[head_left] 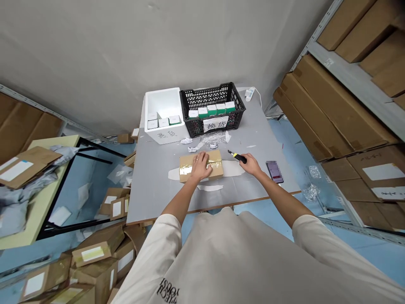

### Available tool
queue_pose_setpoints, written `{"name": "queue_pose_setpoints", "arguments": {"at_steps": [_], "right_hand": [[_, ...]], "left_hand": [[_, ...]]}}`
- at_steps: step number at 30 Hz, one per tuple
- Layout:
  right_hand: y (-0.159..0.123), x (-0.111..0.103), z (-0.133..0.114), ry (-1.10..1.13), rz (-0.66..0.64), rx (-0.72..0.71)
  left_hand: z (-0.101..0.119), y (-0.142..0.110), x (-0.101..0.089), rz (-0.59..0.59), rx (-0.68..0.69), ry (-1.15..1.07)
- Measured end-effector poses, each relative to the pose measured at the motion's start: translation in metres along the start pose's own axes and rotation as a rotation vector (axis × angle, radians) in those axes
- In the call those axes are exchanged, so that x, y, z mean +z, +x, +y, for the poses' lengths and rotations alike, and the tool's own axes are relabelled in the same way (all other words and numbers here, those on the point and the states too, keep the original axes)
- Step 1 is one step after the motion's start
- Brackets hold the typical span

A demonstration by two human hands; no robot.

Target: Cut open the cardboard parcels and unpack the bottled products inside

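1. Grey tabletop point(152, 194): support for all entries below.
2. Black plastic crate point(234, 122): holding small boxes, beyond the carton.
3. Brown cardboard carton point(214, 156): near the table's front edge, over white paper point(233, 168). Probably fairly light, stiff at its edges, softer mid-panel; glossy tape may be slick. Contents unseen, so fragility cannot be told. Best hold: opposite side walls, clear of the taped seam.
4. Left hand point(200, 167): fingers spread, partly open, laid across the carton's top, not wrapped round it.
5. Right hand point(252, 164): fingers closed round the knife's handle.
6. Black-and-yellow utility knife point(238, 157): right of the carton, apart from it; rigid, likely light, sharp-tipped. Hold by handle only.
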State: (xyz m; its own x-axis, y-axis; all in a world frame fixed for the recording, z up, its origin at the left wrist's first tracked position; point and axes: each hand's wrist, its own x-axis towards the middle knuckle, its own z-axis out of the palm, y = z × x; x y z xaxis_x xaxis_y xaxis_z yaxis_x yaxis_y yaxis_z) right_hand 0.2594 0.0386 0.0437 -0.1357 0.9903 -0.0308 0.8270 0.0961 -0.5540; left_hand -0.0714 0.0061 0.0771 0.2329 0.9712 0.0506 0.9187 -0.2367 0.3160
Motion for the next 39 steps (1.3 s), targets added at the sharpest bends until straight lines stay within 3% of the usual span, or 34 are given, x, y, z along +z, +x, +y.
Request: {"name": "queue_pose_setpoints", "arguments": {"at_steps": [4, 10, 13, 23, 28, 33, 36, 39], "right_hand": [[0.002, 0.020, 0.024, -0.008, -0.029, 0.175], [0.003, 0.051, 0.070, -0.129, -0.100, 0.401], [0.003, 0.064, 0.088, -0.101, -0.083, 0.461], [-0.002, 0.075, 0.103, -0.124, -0.118, 0.498], [-0.001, 0.069, 0.069, -0.109, -0.013, 0.360], [0.000, 0.062, -0.018, 0.175, 0.031, -0.018], [-0.002, 0.060, -0.069, 0.227, 0.006, -0.138], [-0.003, 0.060, -0.100, 0.188, -0.027, -0.159]], "left_hand": [[-0.003, -0.021, -0.007, 0.018, -0.042, -0.003], [-0.010, -0.070, -0.006, 0.038, -0.277, 0.044], [-0.013, -0.085, -0.003, 0.036, -0.325, 0.056], [-0.010, -0.084, 0.002, -0.018, -0.322, 0.090], [-0.013, -0.085, 0.002, 0.007, -0.310, 0.052], [-0.021, -0.087, -0.002, 0.091, -0.307, -0.002], [-0.030, -0.087, -0.004, 0.206, -0.427, -0.011], [-0.043, -0.088, -0.004, 0.252, -0.571, -0.073]]}}
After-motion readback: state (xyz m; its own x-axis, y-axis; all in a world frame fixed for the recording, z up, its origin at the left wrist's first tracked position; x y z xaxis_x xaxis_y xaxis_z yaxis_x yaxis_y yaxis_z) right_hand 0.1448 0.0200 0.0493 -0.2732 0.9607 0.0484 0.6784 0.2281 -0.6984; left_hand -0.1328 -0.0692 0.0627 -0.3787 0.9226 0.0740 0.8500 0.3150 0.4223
